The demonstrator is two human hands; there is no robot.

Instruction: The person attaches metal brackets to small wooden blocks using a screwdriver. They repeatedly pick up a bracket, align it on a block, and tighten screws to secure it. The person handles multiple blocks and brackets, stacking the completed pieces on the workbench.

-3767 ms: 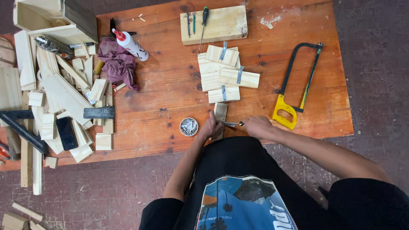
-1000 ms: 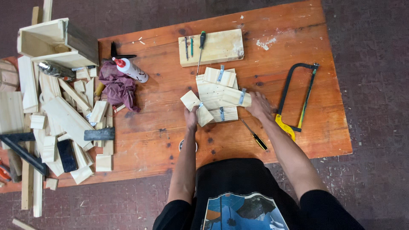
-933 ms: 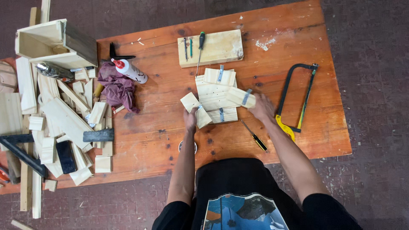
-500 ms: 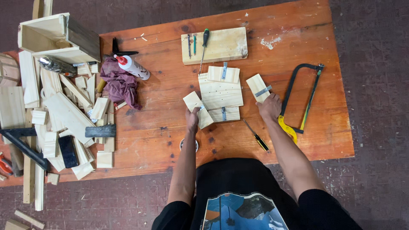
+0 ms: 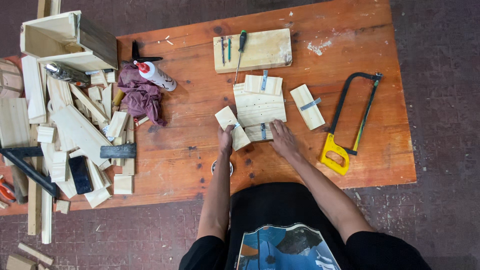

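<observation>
On the orange wooden table (image 5: 190,165), my left hand (image 5: 226,138) grips a small pale wood block (image 5: 232,127) with a metal bracket, beside a wider pale board (image 5: 259,106). My right hand (image 5: 283,139) rests flat at that board's near edge, by a short block with a metal clip (image 5: 262,132). Another block with a clip (image 5: 263,84) lies at the board's far edge. A separate block with a bracket (image 5: 308,106) lies to the right, apart from both hands.
A yellow-handled hacksaw (image 5: 350,127) lies at the right. A thick board with screwdrivers (image 5: 252,49) sits at the back. A glue bottle (image 5: 156,76), purple rag (image 5: 141,96), wooden box (image 5: 65,41) and several wood offcuts (image 5: 75,135) crowd the left. A small round tin (image 5: 221,167) sits behind my left forearm.
My right hand has let go of the bracketed block, left it out to the right, and come back to the board's near edge. My left hand still holds its block.
</observation>
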